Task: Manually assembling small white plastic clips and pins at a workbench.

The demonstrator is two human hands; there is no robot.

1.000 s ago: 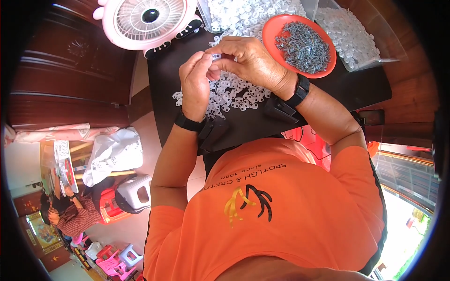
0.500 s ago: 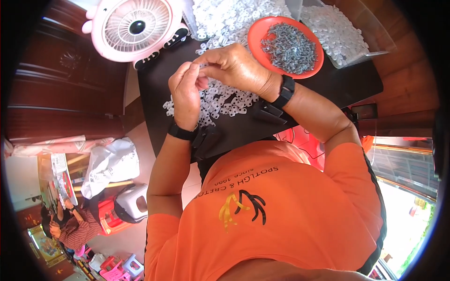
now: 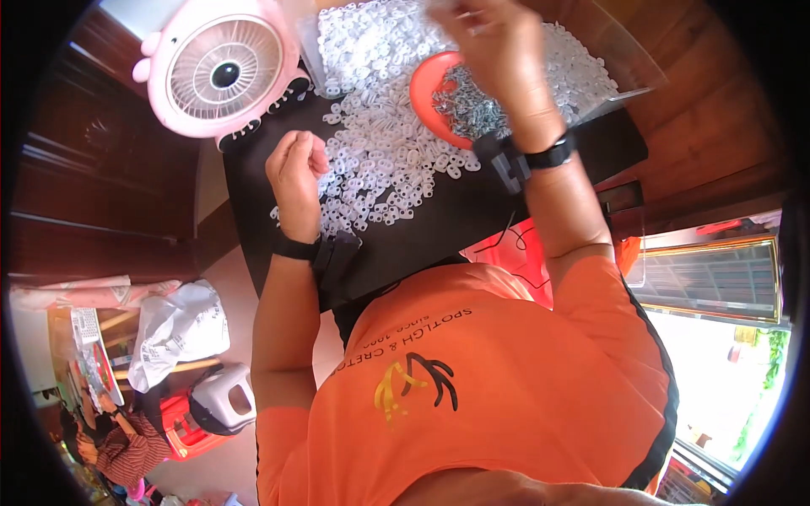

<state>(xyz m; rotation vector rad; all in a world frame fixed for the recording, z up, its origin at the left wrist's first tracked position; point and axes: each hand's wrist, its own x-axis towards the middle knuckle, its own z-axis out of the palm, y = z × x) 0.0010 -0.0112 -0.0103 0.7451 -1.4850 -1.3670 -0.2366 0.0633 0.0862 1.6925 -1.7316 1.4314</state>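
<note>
My left hand (image 3: 295,181) is closed, thumb against curled fingers, beside a spread of small white plastic pieces with holes (image 3: 380,164) on the dark table. Whatever it may hold is hidden. My right hand (image 3: 502,55) is raised at the far side, above the orange-red plate (image 3: 422,97) and the white pieces. Its fingers are smeared by motion and partly cut off by the top edge. Small grey metal screws (image 3: 464,105) lie heaped on the plate, partly covered by my right hand and wrist.
A clear bin (image 3: 620,97) of white pieces stands at the far right, with another heap of pieces (image 3: 371,38) at the back. A pink fan (image 3: 224,76) stands at the far left. Stools (image 3: 224,401) and a seated person (image 3: 126,447) are at lower left.
My hands were together at the fingertips over the white pieces. Now they are apart: the right has risen away to the far right, and the left has moved slightly left and down.
</note>
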